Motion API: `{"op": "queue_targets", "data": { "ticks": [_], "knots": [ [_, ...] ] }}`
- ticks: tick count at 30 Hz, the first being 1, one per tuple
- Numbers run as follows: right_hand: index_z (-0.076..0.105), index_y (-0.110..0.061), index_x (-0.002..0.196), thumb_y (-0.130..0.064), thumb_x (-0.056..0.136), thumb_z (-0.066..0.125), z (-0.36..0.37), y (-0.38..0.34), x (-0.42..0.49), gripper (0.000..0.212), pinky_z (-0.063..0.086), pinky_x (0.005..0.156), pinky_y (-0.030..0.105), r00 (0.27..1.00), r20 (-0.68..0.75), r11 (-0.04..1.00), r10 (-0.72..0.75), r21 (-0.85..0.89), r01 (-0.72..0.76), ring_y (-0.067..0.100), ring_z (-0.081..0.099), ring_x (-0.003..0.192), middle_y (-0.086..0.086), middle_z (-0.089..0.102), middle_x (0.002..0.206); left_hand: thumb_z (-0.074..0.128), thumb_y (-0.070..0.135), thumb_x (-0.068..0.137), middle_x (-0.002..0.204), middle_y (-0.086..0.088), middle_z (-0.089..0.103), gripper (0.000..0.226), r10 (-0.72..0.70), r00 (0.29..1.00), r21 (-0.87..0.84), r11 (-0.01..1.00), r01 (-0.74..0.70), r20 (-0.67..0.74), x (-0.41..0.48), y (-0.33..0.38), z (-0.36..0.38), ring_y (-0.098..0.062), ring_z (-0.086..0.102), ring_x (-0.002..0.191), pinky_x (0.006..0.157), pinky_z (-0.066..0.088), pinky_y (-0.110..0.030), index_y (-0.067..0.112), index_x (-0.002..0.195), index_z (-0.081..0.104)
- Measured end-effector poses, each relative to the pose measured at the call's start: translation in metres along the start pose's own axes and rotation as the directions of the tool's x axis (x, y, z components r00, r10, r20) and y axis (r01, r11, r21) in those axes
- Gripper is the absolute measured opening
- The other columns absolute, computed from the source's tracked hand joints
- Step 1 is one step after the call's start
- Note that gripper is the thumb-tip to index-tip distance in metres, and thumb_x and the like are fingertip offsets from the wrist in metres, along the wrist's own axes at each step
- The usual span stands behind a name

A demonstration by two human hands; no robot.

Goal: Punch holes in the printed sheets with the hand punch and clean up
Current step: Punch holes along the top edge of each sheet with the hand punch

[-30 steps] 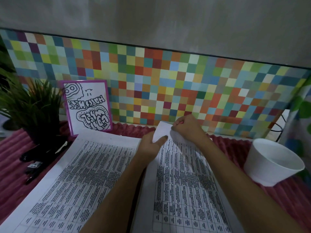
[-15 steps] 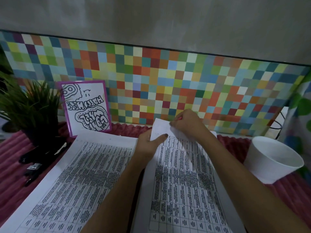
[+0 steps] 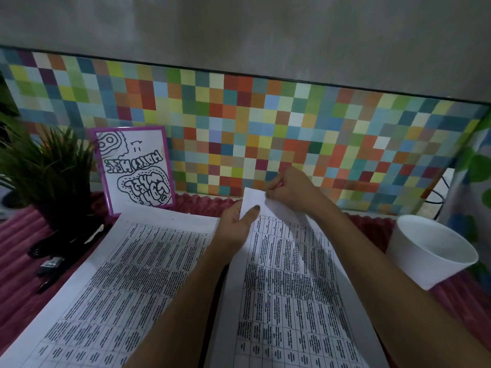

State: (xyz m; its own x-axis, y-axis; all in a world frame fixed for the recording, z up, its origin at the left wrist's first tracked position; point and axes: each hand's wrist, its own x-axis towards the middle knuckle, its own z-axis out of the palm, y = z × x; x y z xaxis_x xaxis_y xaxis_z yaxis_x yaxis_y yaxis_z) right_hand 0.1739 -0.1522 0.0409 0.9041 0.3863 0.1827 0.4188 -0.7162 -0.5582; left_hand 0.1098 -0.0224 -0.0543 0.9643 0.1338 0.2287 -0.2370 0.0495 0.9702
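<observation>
Far left, beside the plant [image 3: 45,166], dark tools [image 3: 61,243] lie on the pink ribbed cover of the bench [image 3: 16,235]. The hand punch is probably among them, but the light is too poor to confirm. A framed drawing [image 3: 132,168] leans against the tiled wall behind.

The left-hand sheets [image 3: 119,274] lie flat and untouched, long axis running near to far. Your left hand [image 3: 236,224] holds the far left corner of the right-hand sheets [image 3: 287,288] — thumb on top, fingers hidden beneath. Your right hand [image 3: 289,189], fingers curled, pinches the same far edge just beside it, and that end is lifted off the bench. Neither hand holds a tool. The white cup [image 3: 430,251] stands at the right, apart from the paper.

Judgement: the punch, if it is among those tools, lies well to the left of both hands, across the left-hand sheets. Your left hand is the nearer, but it must release its corner to fetch it.
</observation>
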Motion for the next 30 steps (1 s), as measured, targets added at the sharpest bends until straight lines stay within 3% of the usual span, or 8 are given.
{"op": "queue_targets", "data": {
  "ticks": [5, 10, 13, 16, 18, 20, 24, 30],
  "knots": [
    [0.075, 0.004, 0.086, -0.009, 0.085, 0.067, 0.004, -0.005, 0.005, 0.015, 0.054, 0.082, 0.035, 1.000, 0.013, 0.997, 0.006, -0.074, -0.005, 0.020, 0.067, 0.092, 0.007, 0.074, 0.100, 0.048, 0.022, 0.100, 0.106, -0.016, 0.070, 0.023, 0.047, 0.998, 0.029, 0.999, -0.046, -0.048, -0.001, -0.004, 0.001, -0.035, 0.065, 0.103, 0.095, 0.050, -0.055, 0.018, 0.115, 0.065],
    [0.071, 0.009, 0.082, -0.006, 0.083, 0.063, 0.009, 0.004, 0.004, 0.017, 0.055, 0.081, 0.044, 1.000, -0.011, 0.997, -0.003, -0.077, 0.002, 0.035, 0.066, 0.092, 0.025, 0.071, 0.092, 0.050, 0.043, 0.093, 0.093, -0.022, 0.069, 0.035, 0.060, 0.997, 0.097, 0.994, -0.055, -0.049, -0.001, -0.009, 0.004, -0.042, 0.065, 0.089, 0.084, 0.052, -0.060, 0.016, 0.107, 0.067],
    [0.073, -0.012, 0.097, -0.011, 0.082, 0.070, 0.000, 0.004, 0.000, 0.015, 0.052, 0.072, 0.032, 0.987, -0.152, 0.978, -0.046, 0.196, 0.076, 0.019, 0.064, 0.080, 0.005, 0.069, 0.087, 0.048, 0.052, 0.091, 0.083, -0.035, 0.058, 0.046, 0.141, 0.988, 0.144, 0.981, -0.130, -0.065, -0.001, -0.017, 0.003, -0.047, 0.060, 0.074, 0.069, 0.050, -0.062, 0.008, 0.096, 0.062],
    [0.055, -0.020, 0.128, -0.003, 0.081, 0.069, -0.016, -0.001, 0.006, 0.052, 0.046, 0.050, 0.026, 0.931, -0.339, 0.702, 0.137, 0.696, 0.150, 0.018, 0.057, 0.058, 0.011, 0.065, 0.083, 0.048, 0.048, 0.092, 0.077, -0.036, 0.055, 0.048, 0.174, 0.982, 0.143, 0.976, -0.164, -0.066, -0.003, -0.016, 0.006, -0.047, 0.057, 0.066, 0.061, 0.048, -0.058, 0.002, 0.095, 0.059],
    [0.058, -0.004, 0.115, 0.003, 0.081, 0.063, -0.022, -0.008, 0.011, 0.036, 0.044, 0.047, 0.027, 0.892, -0.373, 0.392, 0.254, 0.883, 0.258, 0.023, 0.055, 0.052, 0.016, 0.066, 0.073, 0.048, 0.046, 0.094, 0.076, -0.034, 0.055, 0.047, 0.189, 0.980, 0.146, 0.973, -0.177, -0.069, -0.003, -0.017, 0.007, -0.047, 0.055, 0.065, 0.058, 0.047, -0.057, 0.001, 0.096, 0.059],
    [0.058, 0.001, 0.091, 0.001, 0.082, 0.055, -0.020, -0.015, 0.015, 0.010, 0.045, 0.050, 0.028, 0.900, -0.337, 0.213, 0.275, 0.935, 0.285, 0.024, 0.056, 0.053, 0.016, 0.064, 0.067, 0.048, 0.043, 0.096, 0.075, -0.032, 0.055, 0.043, 0.203, 0.976, 0.171, 0.967, -0.187, -0.081, -0.003, -0.018, 0.008, -0.046, 0.055, 0.064, 0.055, 0.046, -0.056, 0.002, 0.096, 0.059],
    [0.055, -0.005, 0.076, -0.013, 0.072, 0.055, -0.010, -0.016, 0.024, 0.010, 0.045, 0.054, 0.030, 0.941, -0.285, 0.123, 0.181, 0.956, 0.266, 0.026, 0.055, 0.059, 0.019, 0.059, 0.075, 0.047, 0.029, 0.100, 0.068, -0.020, 0.056, 0.028, 0.237, 0.968, 0.230, 0.949, -0.213, -0.080, -0.004, -0.019, 0.009, -0.030, 0.053, 0.057, 0.051, 0.044, -0.046, 0.005, 0.096, 0.061],
    [0.056, -0.003, 0.079, -0.016, 0.066, 0.053, -0.008, -0.020, 0.025, 0.018, 0.051, 0.056, 0.030, 0.963, -0.242, 0.143, 0.118, 0.964, 0.225, 0.027, 0.057, 0.059, 0.018, 0.060, 0.072, 0.046, 0.031, 0.100, 0.075, -0.019, 0.063, 0.024, 0.265, 0.962, 0.258, 0.936, -0.240, -0.067, -0.002, -0.020, 0.008, -0.039, 0.060, 0.069, 0.059, 0.049, -0.055, 0.017, 0.105, 0.064]
  ]
}}
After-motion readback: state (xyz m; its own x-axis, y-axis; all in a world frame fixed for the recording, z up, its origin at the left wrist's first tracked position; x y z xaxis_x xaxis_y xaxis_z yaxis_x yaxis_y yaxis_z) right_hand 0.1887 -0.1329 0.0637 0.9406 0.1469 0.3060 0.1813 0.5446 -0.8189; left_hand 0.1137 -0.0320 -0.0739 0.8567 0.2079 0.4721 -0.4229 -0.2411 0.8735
